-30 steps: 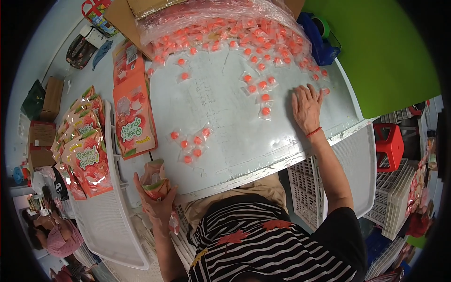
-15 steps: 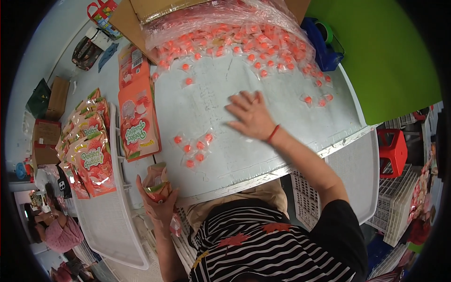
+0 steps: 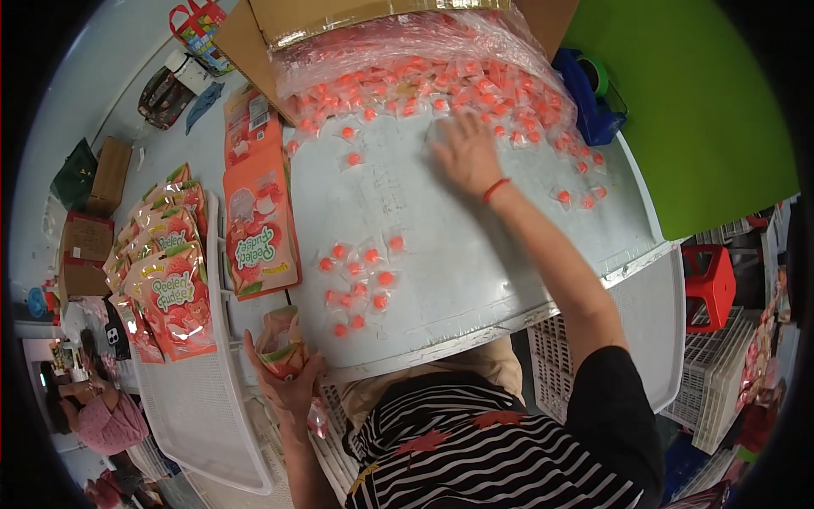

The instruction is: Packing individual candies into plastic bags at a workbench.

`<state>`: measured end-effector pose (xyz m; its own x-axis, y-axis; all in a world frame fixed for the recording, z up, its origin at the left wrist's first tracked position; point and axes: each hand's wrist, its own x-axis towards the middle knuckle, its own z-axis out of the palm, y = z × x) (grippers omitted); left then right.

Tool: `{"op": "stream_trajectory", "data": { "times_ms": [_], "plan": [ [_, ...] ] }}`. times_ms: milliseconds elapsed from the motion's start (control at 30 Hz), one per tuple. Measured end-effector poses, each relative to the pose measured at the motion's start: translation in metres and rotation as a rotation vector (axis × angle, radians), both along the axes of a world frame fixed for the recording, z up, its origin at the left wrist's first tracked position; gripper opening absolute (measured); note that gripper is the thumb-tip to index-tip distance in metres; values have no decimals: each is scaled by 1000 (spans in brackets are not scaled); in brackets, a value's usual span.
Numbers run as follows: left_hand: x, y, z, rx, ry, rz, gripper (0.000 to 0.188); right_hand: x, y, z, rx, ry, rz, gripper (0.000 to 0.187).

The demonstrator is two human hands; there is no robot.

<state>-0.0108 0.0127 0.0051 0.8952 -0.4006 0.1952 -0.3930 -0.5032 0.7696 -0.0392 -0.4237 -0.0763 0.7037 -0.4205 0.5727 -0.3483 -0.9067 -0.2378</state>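
Note:
My left hand is wrapped round a red candy pouch, its mouth open and facing up at the table's front edge. Stretched out over the table, my right hand has its fingers apart at the near edge of a heap of individually wrapped red candies; motion smears the fingertips a little. Between the hands and closer to me lies a loose group of wrapped candies. Left of that group, flat printed pouches lie stacked on the table.
Plump filled pouches stand in a row on a white plastic tray at left. A cardboard box with clear plastic lining stands behind the heap. At back right sits a blue tape dispenser; a red stool is beyond the table.
My right hand has moved away from me to the candy heap. More wrapped candies now lie in the near group. My left hand still holds the pouch.

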Motion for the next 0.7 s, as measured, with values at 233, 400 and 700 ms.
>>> {"op": "stream_trajectory", "data": {
  "times_ms": [233, 400, 700],
  "plan": [
    [3, -3, 0, 62, -22, 15, 102, -14, -8, -8, 133, 271, -24, 42],
    [7, -13, -7, 57, 18, -11, 108, -36, 21, -29, -22, 128, 90, 38],
    [3, -7, -4, 61, 25, 49, 107, -178, 2, 10, 194, -157, -404, 32]
  ]
}}
